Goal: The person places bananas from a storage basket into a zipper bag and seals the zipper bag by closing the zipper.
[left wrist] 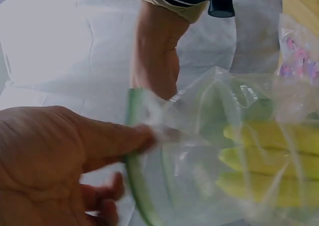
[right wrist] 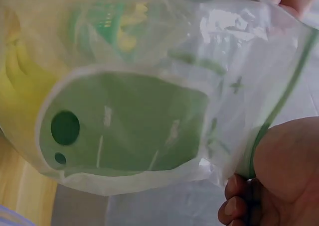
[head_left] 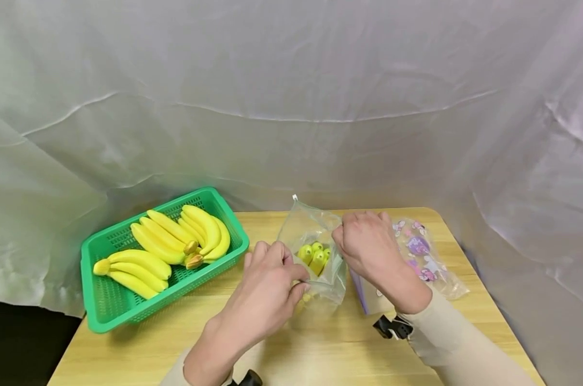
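A clear zip bag (right wrist: 234, 42) with a green printed patch holds a bunch of bananas (head_left: 315, 257), its tips toward the open mouth. My left hand (head_left: 267, 289) pinches the near edge of the mouth between thumb and fingers. On the other side, my right hand (head_left: 368, 241) grips the rim with curled fingers. In the left wrist view, yellow bananas (left wrist: 269, 161) show through the plastic, and the left thumb lies over the green zip strip (left wrist: 137, 186). The white slider (head_left: 295, 197) sits at the bag's far upper corner.
A green basket (head_left: 95, 300) with several banana bunches (head_left: 137, 268) stands on the left of the wooden table (head_left: 320, 359). To the right, partly behind my right arm, lie a clear printed bag (head_left: 428, 257) and a white and purple item (head_left: 368, 297). Grey cloth (head_left: 291, 150) hangs behind.
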{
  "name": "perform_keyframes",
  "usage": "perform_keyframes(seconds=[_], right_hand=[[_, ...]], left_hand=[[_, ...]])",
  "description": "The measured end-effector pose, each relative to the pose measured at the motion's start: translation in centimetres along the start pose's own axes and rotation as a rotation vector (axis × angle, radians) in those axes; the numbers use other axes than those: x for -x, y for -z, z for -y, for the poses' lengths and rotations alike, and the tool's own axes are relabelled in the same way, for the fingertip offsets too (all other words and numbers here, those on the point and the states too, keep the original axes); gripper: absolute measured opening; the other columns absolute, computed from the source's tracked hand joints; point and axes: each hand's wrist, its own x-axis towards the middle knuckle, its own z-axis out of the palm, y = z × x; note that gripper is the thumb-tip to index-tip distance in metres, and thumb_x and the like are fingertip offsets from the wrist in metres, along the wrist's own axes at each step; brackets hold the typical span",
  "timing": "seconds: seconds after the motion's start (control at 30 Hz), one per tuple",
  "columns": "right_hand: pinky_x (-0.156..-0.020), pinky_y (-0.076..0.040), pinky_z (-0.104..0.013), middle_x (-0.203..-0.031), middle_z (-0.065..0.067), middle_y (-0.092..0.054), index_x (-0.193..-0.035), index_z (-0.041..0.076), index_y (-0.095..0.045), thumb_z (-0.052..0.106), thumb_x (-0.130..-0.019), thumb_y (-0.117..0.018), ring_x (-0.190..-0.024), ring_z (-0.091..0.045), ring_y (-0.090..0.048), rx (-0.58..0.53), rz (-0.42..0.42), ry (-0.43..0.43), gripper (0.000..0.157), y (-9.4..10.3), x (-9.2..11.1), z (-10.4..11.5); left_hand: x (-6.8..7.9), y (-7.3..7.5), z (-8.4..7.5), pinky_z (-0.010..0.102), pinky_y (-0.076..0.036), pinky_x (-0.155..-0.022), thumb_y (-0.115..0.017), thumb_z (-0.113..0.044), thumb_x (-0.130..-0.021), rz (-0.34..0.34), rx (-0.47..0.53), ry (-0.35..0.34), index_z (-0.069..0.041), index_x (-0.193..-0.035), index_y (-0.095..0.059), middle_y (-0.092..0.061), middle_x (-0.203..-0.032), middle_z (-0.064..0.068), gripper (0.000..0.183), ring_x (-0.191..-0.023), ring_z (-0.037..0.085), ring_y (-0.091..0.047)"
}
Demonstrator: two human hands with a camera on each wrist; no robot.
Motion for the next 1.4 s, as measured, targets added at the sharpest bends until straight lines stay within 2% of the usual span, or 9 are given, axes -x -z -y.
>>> perform_keyframes(seconds=[0.13,0.3,0.4,0.57,0.7,0.93,1.13,1.23,1.4], right_hand=[[-0.058,-0.024,-0.035,-0.056,0.005,-0.024,-0.058,0.018,-0.031,0.014,-0.083,-0.044,-0.052,-0.018,-0.027,0.026,0.013,0.030,0.029,0.2,0.2,0.4],[-0.059,-0.024,-0.034,-0.055,0.004,-0.027,-0.057,0.017,-0.032,0.015,-0.083,-0.046,-0.052,-0.018,-0.029,0.023,0.062,0.036,0.030,-0.2,0.6,0.8],[-0.061,-0.024,-0.035,-0.056,0.002,-0.030,-0.058,0.017,-0.033,0.015,-0.084,-0.045,-0.054,-0.019,-0.030,0.019,0.088,0.023,0.028,-0.5,0.8,1.0],[-0.061,-0.026,-0.035,-0.058,0.003,-0.028,-0.059,0.017,-0.033,0.015,-0.083,-0.044,-0.055,-0.019,-0.031,0.027,0.063,0.034,0.027,-0.7,0.9,1.4],[-0.060,-0.027,-0.035,-0.058,0.003,-0.028,-0.059,0.016,-0.033,0.015,-0.083,-0.043,-0.055,-0.020,-0.030,0.043,0.043,0.046,0.025,-0.9,1.1,1.6],[-0.063,-0.029,-0.036,-0.059,0.000,-0.036,-0.062,0.016,-0.038,0.018,-0.085,-0.042,-0.058,-0.021,-0.035,0.059,0.130,0.014,0.024,-1.2,1.3,1.7],[-0.063,-0.028,-0.036,-0.059,0.000,-0.037,-0.062,0.016,-0.038,0.018,-0.086,-0.043,-0.058,-0.021,-0.035,0.050,0.124,0.020,0.024,-1.2,1.4,1.8],[-0.062,-0.029,-0.035,-0.059,0.000,-0.037,-0.062,0.016,-0.038,0.018,-0.086,-0.043,-0.058,-0.021,-0.035,0.051,0.130,0.016,0.025,-1.2,1.4,1.7],[-0.062,-0.028,-0.035,-0.059,0.001,-0.037,-0.061,0.016,-0.038,0.017,-0.086,-0.043,-0.058,-0.020,-0.035,0.028,0.148,-0.013,0.025,-1.2,1.6,1.6]], left_hand=[[-0.6,0.2,0.4,0.033,-0.027,-0.072,-0.066,-0.045,-0.089,0.081,0.073,0.123,-0.027,-0.092,-0.073,-0.052,-0.089,-0.007,0.020,-0.083,0.018,-0.038],[-2.3,-1.4,2.8,0.039,-0.037,-0.076,-0.063,-0.053,-0.089,-0.021,0.094,0.423,-0.014,-0.113,-0.062,-0.061,-0.100,0.005,0.046,-0.090,0.026,-0.049],[-3.0,-2.3,4.3,0.043,-0.037,-0.074,-0.061,-0.051,-0.091,-0.023,0.020,0.523,-0.013,-0.106,-0.061,-0.061,-0.098,0.006,0.041,-0.091,0.030,-0.051],[-3.4,-3.4,5.4,0.040,-0.032,-0.068,-0.058,-0.031,-0.094,-0.088,-0.148,0.462,-0.014,-0.082,-0.063,-0.057,-0.084,0.003,0.021,-0.079,0.028,-0.047],[-3.6,-3.6,5.5,0.038,-0.028,-0.064,-0.063,-0.023,-0.087,-0.159,-0.265,0.374,-0.010,-0.078,-0.060,-0.055,-0.078,0.005,0.016,-0.074,0.028,-0.045],[-3.9,-3.9,5.4,0.039,-0.031,-0.066,-0.062,-0.015,-0.082,-0.177,-0.371,0.277,-0.008,-0.072,-0.056,-0.052,-0.071,0.007,0.013,-0.072,0.029,-0.048],[-3.7,-4.1,5.4,0.037,-0.031,-0.062,-0.063,-0.015,-0.078,-0.242,-0.398,0.235,-0.009,-0.069,-0.053,-0.050,-0.067,0.006,0.015,-0.068,0.029,-0.048],[-3.7,-4.0,5.6,0.036,-0.030,-0.062,-0.063,-0.021,-0.083,-0.213,-0.379,0.234,-0.009,-0.070,-0.052,-0.051,-0.068,0.005,0.021,-0.068,0.028,-0.048],[-3.3,-3.2,6.0,0.038,-0.031,-0.067,-0.058,-0.047,-0.095,-0.145,-0.264,0.288,-0.011,-0.077,-0.055,-0.056,-0.077,0.006,0.040,-0.076,0.029,-0.049]])
